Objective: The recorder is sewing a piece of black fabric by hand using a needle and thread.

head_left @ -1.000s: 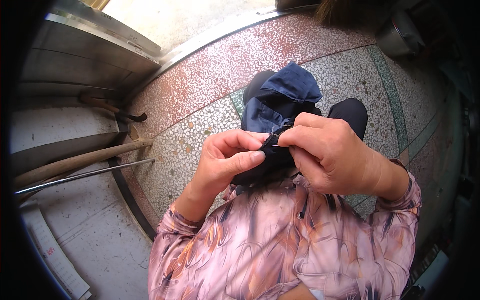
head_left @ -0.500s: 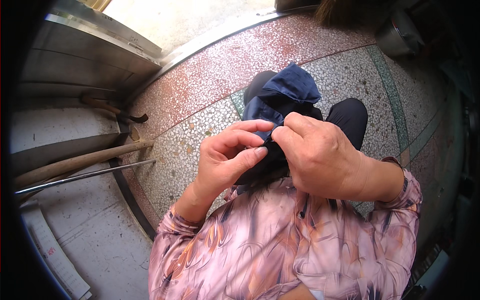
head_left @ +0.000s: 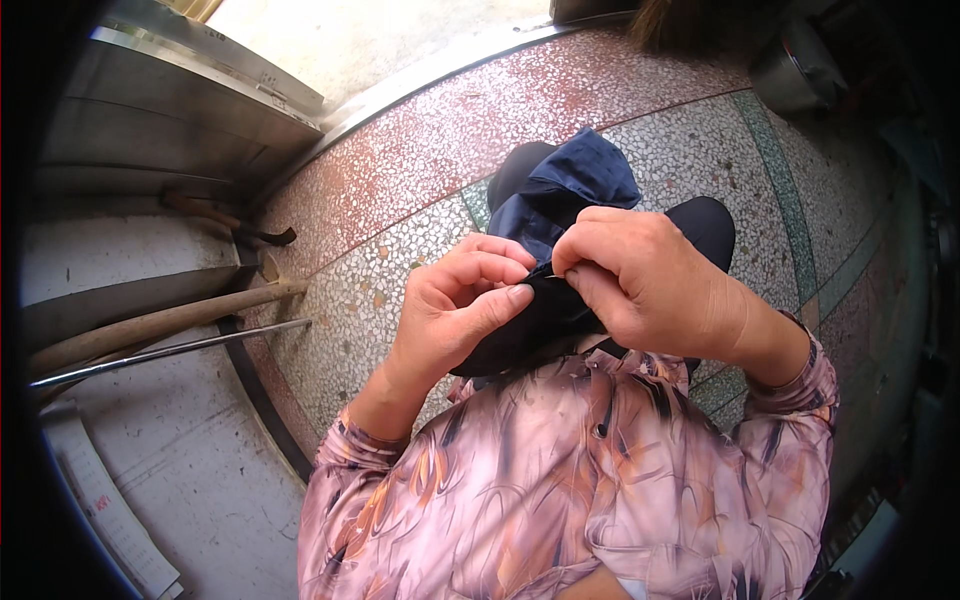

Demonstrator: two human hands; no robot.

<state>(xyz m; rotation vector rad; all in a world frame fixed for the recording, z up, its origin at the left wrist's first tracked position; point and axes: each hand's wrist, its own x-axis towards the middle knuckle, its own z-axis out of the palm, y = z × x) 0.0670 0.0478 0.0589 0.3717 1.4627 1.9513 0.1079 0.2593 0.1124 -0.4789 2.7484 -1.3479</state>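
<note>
Head view: navy cloth (head_left: pixel 585 172), long axis forward

Carries bunched navy cloth (head_left: pixel 588 172) on the dark-trousered lap (head_left: pixel 708 230). Spreads below as speckled terrazzo floor (head_left: pixel 360 335), pale grey, with a reddish band (head_left: pixel 430 140) and narrow green strips (head_left: pixel 782 190); bears a bucket-like metal vessel (head_left: pixel 795 75) at upper right. Gives way at left to a scuffed grey surface (head_left: pixel 200 450), with a long printed sheet (head_left: pixel 110 515) lying on it. Has a wooden pole (head_left: pixel 165 321) and metal rod (head_left: pixel 180 351) crossing over it, contact unclear.
</note>
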